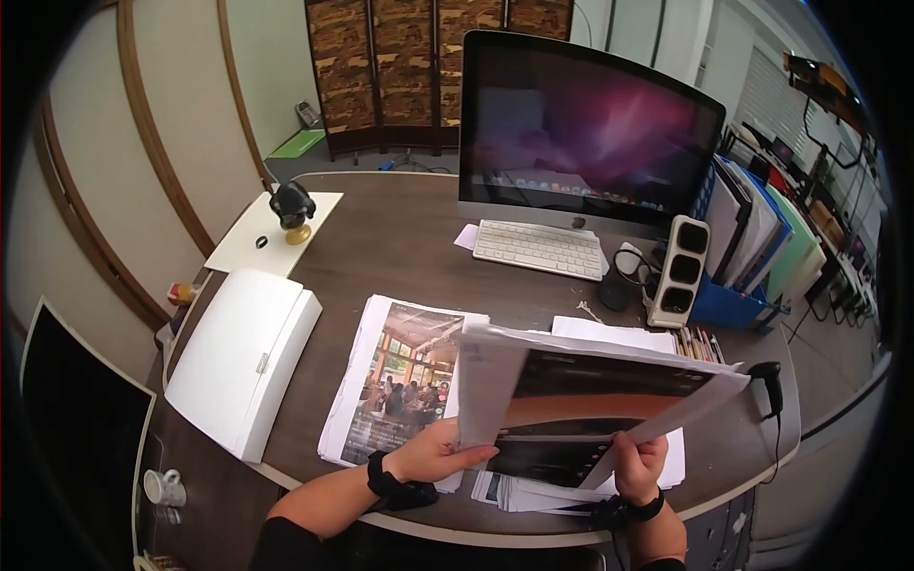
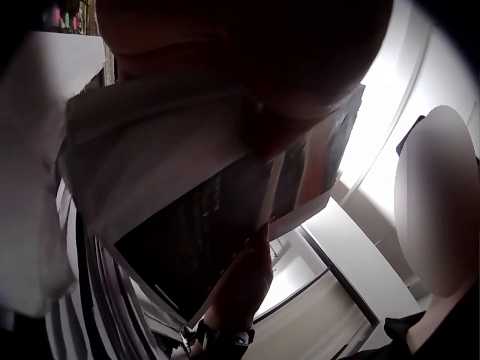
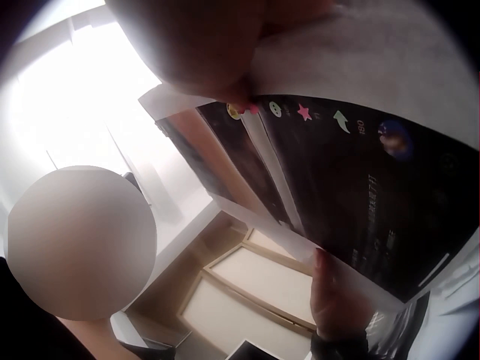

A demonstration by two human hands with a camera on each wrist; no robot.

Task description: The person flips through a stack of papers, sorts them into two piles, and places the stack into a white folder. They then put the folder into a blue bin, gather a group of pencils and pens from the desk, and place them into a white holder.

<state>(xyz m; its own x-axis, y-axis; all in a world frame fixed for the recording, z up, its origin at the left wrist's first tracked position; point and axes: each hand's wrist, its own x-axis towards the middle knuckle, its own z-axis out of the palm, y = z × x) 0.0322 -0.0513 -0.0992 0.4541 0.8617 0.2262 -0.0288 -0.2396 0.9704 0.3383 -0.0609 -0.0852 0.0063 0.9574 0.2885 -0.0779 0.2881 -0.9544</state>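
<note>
Both hands hold a printed sheaf of paper [image 1: 581, 404] tilted up above the desk. My left hand [image 1: 433, 455] grips its left lower edge, thumb on the front. The right hand [image 1: 639, 466] pinches the lower edge at the right. In the left wrist view the dark printed face [image 2: 202, 225] shows, with the right hand [image 2: 244, 289] at its edge. The right wrist view shows small icons on the print [image 3: 337, 172] and the left hand [image 3: 337, 300] at the far edge. Under the sheaf lie more papers [image 1: 533, 497]; a printed stack [image 1: 405, 381] lies to the left.
A white box [image 1: 238, 357] stands at the left beside a white board [image 1: 319, 221] with a small black object. Behind are a monitor [image 1: 590, 124], keyboard [image 1: 538, 249] and white three-slot holder [image 1: 678, 276]. Folders [image 1: 762, 233] stand at the right; a mug [image 1: 165, 488] is lower left.
</note>
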